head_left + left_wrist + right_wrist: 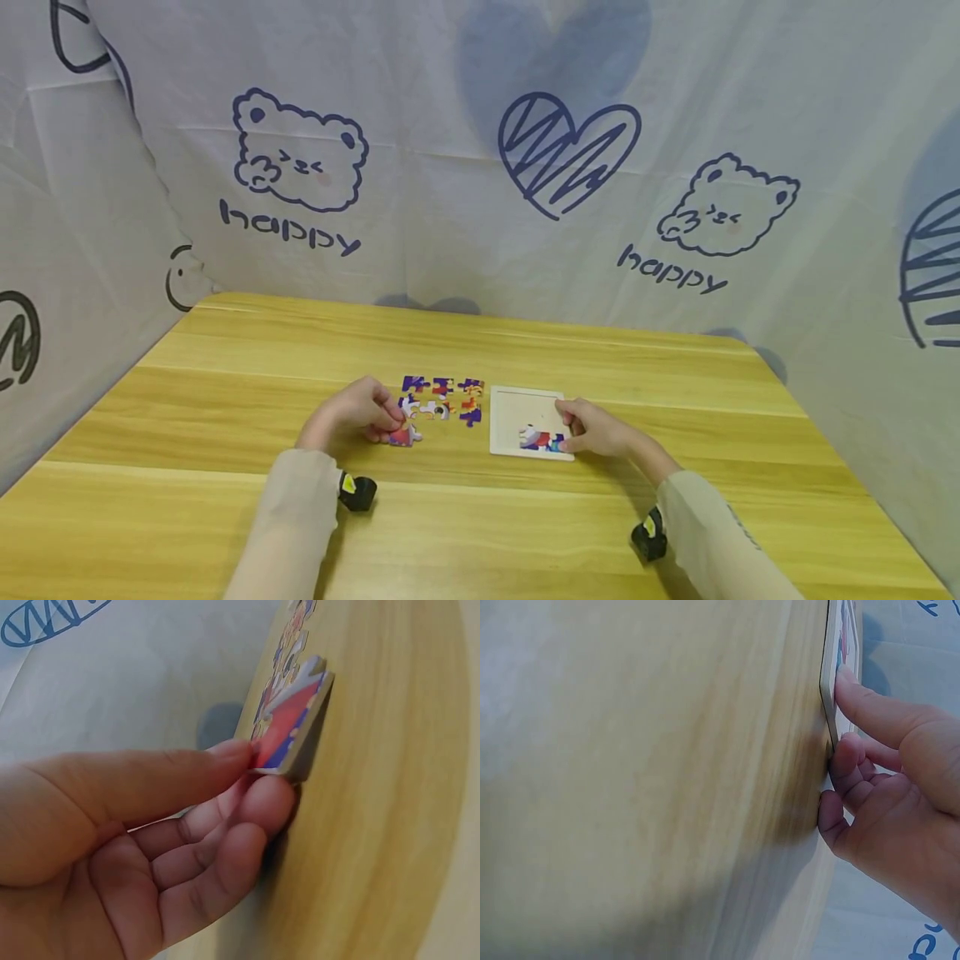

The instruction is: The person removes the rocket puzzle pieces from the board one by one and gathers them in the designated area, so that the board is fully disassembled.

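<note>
Between thumb and fingers, my left hand [366, 408] pinches a jigsaw puzzle piece [292, 724] with a red and purple print. The piece is tilted, one edge raised over the wood in the left wrist view. Beyond it lie several loose puzzle pieces [437, 409], some side by side, in purple, white and orange. To their right is a square, cream puzzle tray [492, 425] with joined pieces [534, 437] in its lower right corner. My right hand [600, 429] grips the tray's right side, thumb on top near those pieces and other fingers along the edge.
Everything lies on a wood-grain table [480, 525]. A white curtain [435, 167] with bear, heart and "happy" drawings hangs behind the table and along its sides. Small black devices are on both wrists, the left camera [357, 492] and right camera [648, 537].
</note>
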A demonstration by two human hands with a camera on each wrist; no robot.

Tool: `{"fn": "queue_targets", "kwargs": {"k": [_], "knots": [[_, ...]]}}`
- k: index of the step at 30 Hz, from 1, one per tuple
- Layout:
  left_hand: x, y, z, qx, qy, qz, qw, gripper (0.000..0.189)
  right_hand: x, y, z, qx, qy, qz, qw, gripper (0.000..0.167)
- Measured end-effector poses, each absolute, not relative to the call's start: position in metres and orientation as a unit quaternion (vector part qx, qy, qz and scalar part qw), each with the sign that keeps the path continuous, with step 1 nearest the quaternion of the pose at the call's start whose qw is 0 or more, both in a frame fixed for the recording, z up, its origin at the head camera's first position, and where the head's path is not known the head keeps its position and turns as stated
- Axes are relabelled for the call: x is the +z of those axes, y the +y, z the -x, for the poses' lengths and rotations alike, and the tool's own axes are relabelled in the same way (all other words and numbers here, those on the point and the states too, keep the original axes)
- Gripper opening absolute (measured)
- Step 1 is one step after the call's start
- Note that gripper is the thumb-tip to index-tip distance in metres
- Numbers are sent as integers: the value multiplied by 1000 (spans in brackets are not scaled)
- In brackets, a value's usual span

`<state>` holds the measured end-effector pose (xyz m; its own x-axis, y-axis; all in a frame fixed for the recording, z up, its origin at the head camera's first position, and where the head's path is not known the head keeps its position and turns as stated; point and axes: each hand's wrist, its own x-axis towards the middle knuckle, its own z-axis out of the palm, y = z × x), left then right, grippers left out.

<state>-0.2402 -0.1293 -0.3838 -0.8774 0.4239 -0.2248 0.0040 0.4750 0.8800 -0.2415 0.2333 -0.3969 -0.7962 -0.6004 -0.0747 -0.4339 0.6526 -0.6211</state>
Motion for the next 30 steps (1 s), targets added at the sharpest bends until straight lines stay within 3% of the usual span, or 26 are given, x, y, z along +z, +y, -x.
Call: {"fn": "queue_targets", "kwargs": {"k": [10,17,23,30], "knots": [[-379,-129,238,487,841,-117,205,6,-396,233,240,-301,897,293,133,25],[-377,-125,239,459,867,-85,172,8,-396,233,240,-303,900,283,136,23],[-376,-118,243,472,865,-104,139,15,-395,233,239,-309,898,276,143,21],[-377,-106,246,492,850,-123,140,16,-394,233,239,-313,898,272,148,29]]}}
